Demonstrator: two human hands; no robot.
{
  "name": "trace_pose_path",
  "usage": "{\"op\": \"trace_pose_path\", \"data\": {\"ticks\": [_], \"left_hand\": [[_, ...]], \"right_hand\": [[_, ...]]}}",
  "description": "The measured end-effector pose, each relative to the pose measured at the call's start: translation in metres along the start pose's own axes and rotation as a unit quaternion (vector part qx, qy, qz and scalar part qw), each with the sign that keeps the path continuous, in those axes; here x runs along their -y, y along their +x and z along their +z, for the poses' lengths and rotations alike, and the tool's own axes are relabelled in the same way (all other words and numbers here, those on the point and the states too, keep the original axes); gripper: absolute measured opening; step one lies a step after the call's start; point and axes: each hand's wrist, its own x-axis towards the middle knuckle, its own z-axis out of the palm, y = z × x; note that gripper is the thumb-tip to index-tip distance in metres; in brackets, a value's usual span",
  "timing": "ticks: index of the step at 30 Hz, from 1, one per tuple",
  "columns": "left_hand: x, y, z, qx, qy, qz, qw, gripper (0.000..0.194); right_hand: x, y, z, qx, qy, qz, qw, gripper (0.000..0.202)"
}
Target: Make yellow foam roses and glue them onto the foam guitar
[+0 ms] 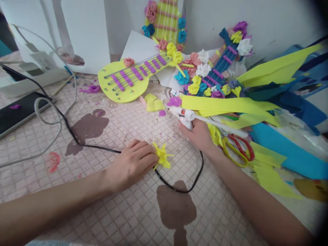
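Note:
In my right hand [198, 135] is a white glue gun [185, 115], its nozzle pointing left over the table and a glue stick jutting out of its back. Its black cord [179, 190] loops toward me and runs left beneath my left hand [133, 162]. That hand rests low on the table with its fingers curled, closed on a yellow paper flower [162, 156]; the fingertips are partly hidden. Beyond the hands lies a yellow paper guitar [125, 82] with purple strips and dark strings.
Scissors [239, 150], yellow paper strips [225, 104] and blue paper [284, 147] crowd the right side. A blue flower-covered guitar [217, 71] and another yellow one [166, 24] lean at the back. A black phone [22, 112], a power strip [30, 80] and a white cable [48, 121] lie left.

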Motion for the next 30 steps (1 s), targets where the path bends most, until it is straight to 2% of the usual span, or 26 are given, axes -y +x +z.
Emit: {"op": "trace_pose_path", "data": {"ticks": [4, 7, 8, 11, 15, 19, 23, 30], "left_hand": [[0.001, -0.002, 0.001, -0.005, -0.007, 0.005, 1.0, 0.007], [0.002, -0.003, 0.0, 0.008, 0.0, 0.015, 1.0, 0.01], [0.002, -0.003, 0.0, 0.011, 0.002, 0.019, 1.0, 0.011], [0.001, -0.002, -0.002, 0.008, 0.013, 0.027, 1.0, 0.011], [0.001, 0.001, -0.004, 0.003, 0.037, 0.026, 0.999, 0.011], [0.002, 0.003, -0.004, 0.003, 0.055, 0.021, 0.998, 0.011], [0.002, 0.004, -0.003, 0.003, 0.06, 0.022, 0.998, 0.011], [0.002, 0.005, -0.003, 0.008, 0.055, 0.024, 0.998, 0.012]], "right_hand": [[0.011, -0.025, -0.026, -0.015, 0.078, 0.027, 0.996, 0.026], [0.013, -0.054, -0.051, 0.052, 0.099, 0.017, 0.994, 0.026], [0.011, -0.064, -0.058, 0.052, 0.092, 0.004, 0.994, 0.025], [0.004, -0.085, -0.07, 0.089, 0.068, -0.05, 0.993, 0.009], [0.001, -0.095, -0.071, 0.158, 0.035, -0.116, 0.98, 0.005], [0.011, -0.093, -0.07, 0.187, 0.014, -0.119, 0.975, 0.012], [0.018, -0.09, -0.072, 0.181, -0.01, -0.133, 0.974, 0.012], [0.014, -0.092, -0.07, 0.15, -0.048, -0.181, 0.971, 0.013]]}}
